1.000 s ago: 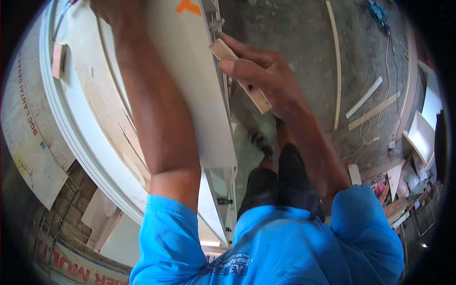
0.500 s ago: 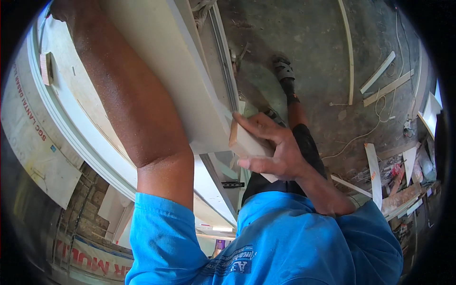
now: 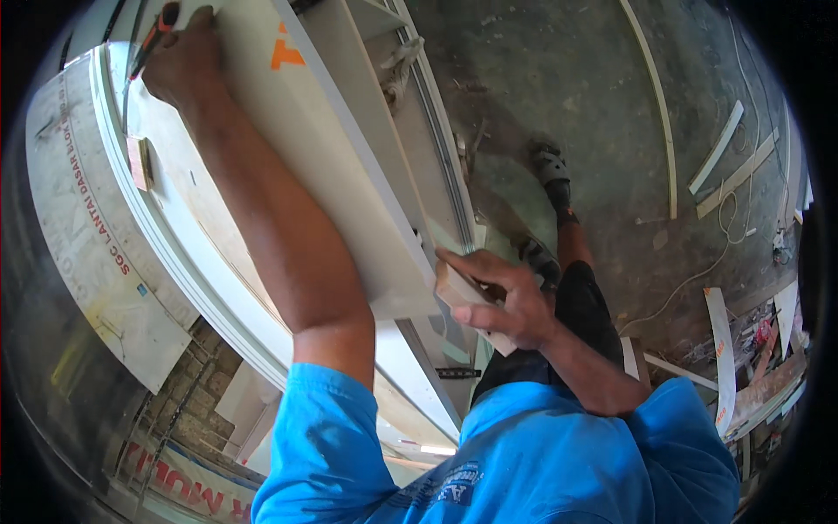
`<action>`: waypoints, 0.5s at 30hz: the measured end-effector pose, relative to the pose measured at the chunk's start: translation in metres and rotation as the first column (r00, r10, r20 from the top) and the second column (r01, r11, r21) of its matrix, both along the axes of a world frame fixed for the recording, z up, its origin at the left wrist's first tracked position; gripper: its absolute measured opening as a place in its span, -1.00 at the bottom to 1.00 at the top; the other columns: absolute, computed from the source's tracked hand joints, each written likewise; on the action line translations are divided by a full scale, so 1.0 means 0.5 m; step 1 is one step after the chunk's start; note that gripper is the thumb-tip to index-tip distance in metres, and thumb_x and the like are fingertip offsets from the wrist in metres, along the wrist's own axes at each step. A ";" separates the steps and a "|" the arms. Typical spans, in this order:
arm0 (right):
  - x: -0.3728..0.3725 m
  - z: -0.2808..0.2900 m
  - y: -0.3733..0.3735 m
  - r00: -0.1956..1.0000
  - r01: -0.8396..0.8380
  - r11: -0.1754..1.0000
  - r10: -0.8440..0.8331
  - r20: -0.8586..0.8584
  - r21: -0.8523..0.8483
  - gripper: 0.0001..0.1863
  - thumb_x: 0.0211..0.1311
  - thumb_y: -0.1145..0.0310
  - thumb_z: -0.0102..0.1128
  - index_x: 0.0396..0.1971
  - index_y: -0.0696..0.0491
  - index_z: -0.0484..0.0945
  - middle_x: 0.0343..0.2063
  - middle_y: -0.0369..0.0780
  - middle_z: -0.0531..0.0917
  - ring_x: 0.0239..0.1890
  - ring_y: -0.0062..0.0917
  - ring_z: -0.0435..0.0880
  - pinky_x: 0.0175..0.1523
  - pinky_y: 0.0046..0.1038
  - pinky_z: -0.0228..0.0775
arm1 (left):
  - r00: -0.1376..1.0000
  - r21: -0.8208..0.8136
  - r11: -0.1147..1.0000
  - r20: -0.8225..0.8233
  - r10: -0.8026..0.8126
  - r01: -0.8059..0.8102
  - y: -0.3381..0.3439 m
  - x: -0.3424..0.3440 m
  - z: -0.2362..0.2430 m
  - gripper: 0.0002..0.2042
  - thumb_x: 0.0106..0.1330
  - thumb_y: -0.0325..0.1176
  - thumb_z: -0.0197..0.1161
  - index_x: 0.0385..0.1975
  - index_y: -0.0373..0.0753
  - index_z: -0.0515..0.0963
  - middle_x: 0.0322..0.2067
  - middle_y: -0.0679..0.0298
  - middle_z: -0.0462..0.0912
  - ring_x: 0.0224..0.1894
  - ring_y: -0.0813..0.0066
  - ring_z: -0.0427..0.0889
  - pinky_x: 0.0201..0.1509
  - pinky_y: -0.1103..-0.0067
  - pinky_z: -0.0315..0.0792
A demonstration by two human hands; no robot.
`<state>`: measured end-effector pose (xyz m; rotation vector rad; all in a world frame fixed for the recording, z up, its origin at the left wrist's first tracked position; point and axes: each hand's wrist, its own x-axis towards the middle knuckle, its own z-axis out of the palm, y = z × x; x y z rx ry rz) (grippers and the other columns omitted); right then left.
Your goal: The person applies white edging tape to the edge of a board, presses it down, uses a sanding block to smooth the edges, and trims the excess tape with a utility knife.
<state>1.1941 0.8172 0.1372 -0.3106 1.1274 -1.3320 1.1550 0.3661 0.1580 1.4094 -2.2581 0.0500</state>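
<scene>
My left arm reaches along a long pale panel to its far end. There my left hand is closed around a tool with a red-and-black handle; the tool's working end is hard to make out. My right hand, held in front of my body, grips a pale wooden block between thumb and fingers. The block is beside the near corner of the panel. I cannot tell whether the two touch.
Left of the panel runs a curved-looking white edge rail with a small wood piece on it. Wood strips and a pale cable lie on the floor at right. Offcuts are heaped at lower right.
The view has shifted, so the panel and floor appear lower and further right. More of my left hand and its tool now shows. My right hand still grips the block.
</scene>
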 end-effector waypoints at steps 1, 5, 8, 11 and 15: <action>-0.003 -0.002 -0.015 1.000 0.002 1.000 -0.002 -0.009 -0.017 -0.20 0.02 0.15 0.39 0.31 0.14 0.41 -0.06 -0.15 0.58 0.00 -0.46 0.54 0.18 -0.48 0.28 | 1.000 0.021 1.000 -0.010 0.018 -0.018 0.002 0.002 0.008 -0.59 -0.12 -0.04 0.40 -0.61 -0.38 0.65 -0.52 0.05 0.71 -0.44 0.12 0.67 -0.12 0.33 0.53; -0.083 -0.012 -0.113 0.998 0.039 0.998 -0.037 -0.041 0.044 -0.23 0.06 0.16 0.44 0.27 0.19 0.44 -0.21 -0.19 0.53 -0.15 -0.54 0.55 -0.04 -0.50 0.42 | 0.985 0.235 0.968 -0.124 0.124 -0.092 0.059 -0.028 -0.003 -0.59 -0.15 -0.07 0.40 -0.57 -0.40 0.64 -0.54 0.08 0.69 -0.49 0.20 0.60 -0.21 0.34 0.51; -0.152 -0.007 -0.212 0.999 0.023 0.999 -0.021 -0.047 0.046 -0.22 0.06 0.17 0.44 0.28 0.18 0.42 -0.21 -0.21 0.53 -0.23 -0.60 0.56 -0.19 -0.55 0.44 | 0.968 0.243 0.960 -0.169 0.186 -0.142 0.069 -0.026 0.009 -0.60 -0.08 -0.05 0.42 -0.59 -0.36 0.64 -0.57 0.16 0.67 -0.49 0.33 0.60 -0.22 0.41 0.48; -0.219 -0.004 -0.313 0.999 0.030 0.998 -0.027 -0.040 0.064 -0.21 0.06 0.14 0.41 0.30 0.15 0.42 -0.12 -0.22 0.55 -0.20 -0.61 0.56 -0.21 -0.58 0.42 | 0.944 0.310 0.941 -0.246 0.221 -0.139 0.085 -0.042 0.023 -0.71 -0.09 -0.22 0.35 -0.66 -0.38 0.56 -0.52 0.19 0.60 -0.46 0.25 0.56 -0.26 0.33 0.48; -0.294 -0.008 -0.445 0.989 0.118 0.993 -0.116 -0.093 0.021 -0.19 0.05 0.06 0.46 0.25 0.21 0.45 -0.18 -0.20 0.61 -0.31 -0.62 0.60 -0.27 -0.53 0.46 | 0.958 0.312 0.939 -0.195 0.210 -0.142 0.087 -0.045 0.032 -0.75 -0.07 -0.29 0.31 -0.71 -0.38 0.50 -0.49 0.23 0.52 -0.44 0.30 0.51 -0.26 0.34 0.43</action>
